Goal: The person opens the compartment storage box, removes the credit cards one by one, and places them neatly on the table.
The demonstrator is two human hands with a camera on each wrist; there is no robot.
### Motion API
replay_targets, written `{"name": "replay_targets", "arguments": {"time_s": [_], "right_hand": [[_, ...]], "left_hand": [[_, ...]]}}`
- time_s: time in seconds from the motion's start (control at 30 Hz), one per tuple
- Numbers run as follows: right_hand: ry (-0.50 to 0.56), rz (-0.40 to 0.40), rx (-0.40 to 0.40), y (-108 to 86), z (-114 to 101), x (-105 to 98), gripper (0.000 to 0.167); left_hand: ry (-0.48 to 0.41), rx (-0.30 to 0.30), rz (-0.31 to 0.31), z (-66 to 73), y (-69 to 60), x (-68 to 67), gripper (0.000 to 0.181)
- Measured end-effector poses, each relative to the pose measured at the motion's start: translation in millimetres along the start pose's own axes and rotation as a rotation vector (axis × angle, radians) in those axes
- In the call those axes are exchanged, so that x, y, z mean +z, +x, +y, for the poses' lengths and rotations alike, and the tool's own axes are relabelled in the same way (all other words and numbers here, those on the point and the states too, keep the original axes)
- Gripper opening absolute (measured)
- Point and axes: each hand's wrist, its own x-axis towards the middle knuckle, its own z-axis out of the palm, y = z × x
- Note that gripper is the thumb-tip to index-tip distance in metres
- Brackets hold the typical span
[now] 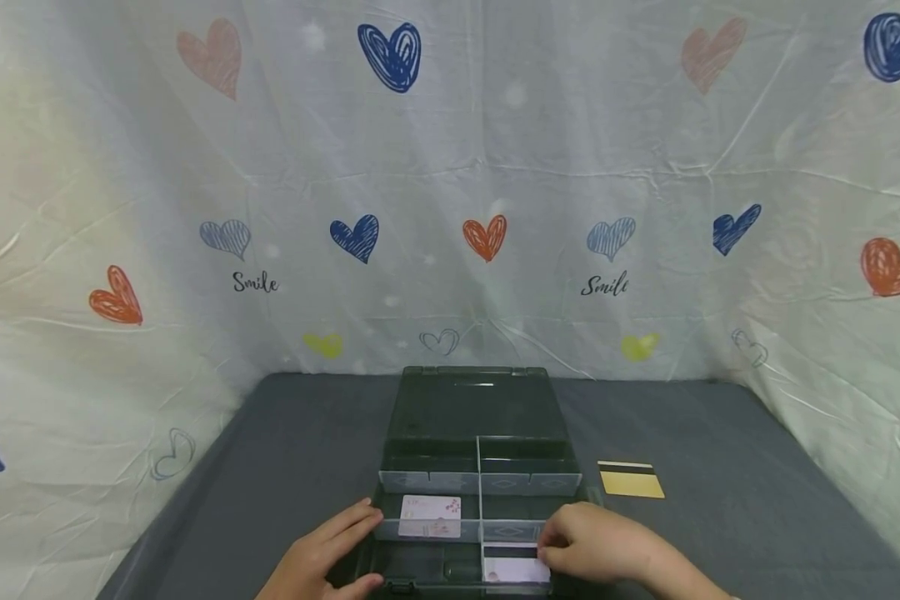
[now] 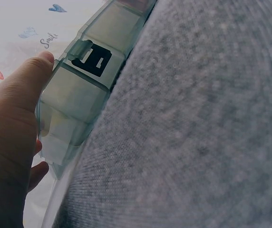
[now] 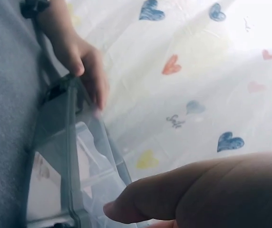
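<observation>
A dark green translucent box (image 1: 480, 408) stands open with its lid laid back. My left hand (image 1: 322, 554) rests against the box's left side, fingers spread and thumb at the front edge; the left wrist view shows this hand (image 2: 12, 114) beside the box wall (image 2: 72, 95). In the front right compartment lies a white card (image 1: 516, 570) with a dark stripe. My right hand (image 1: 607, 542) pinches that card's right edge between thumb and forefinger; in the right wrist view the hand (image 3: 202, 190) partly hides the contact. A pink-white card (image 1: 430, 516) lies in the middle left compartment.
A gold card (image 1: 632, 480) with a dark stripe lies on the grey table (image 1: 315, 442), to the right of the box. Clear dividers (image 1: 429, 482) part the box's compartments. Behind the table hangs a white curtain (image 1: 420, 292) printed with hearts.
</observation>
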Motion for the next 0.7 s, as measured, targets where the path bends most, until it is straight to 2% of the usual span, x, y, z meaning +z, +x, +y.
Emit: {"name": "replay_targets", "arguments": {"time_s": [0.27, 0.43, 0.7], "right_hand": [[-0.032, 0.066, 0.051, 0.2, -11, 10, 0.018], [0.005, 0.061, 0.065, 1.9, -11, 11, 0.018], [0.028, 0.091, 0.025, -2.1, -13, 6, 0.016]], "left_hand": [[-0.006, -0.017, -0.016, 0.4, 1.3, -1.8, 0.066], [-0.006, -0.017, -0.012, 0.3, 1.0, -1.6, 0.066], [0.008, -0.008, -0.002, -0.3, 0.2, -1.4, 0.065]]}}
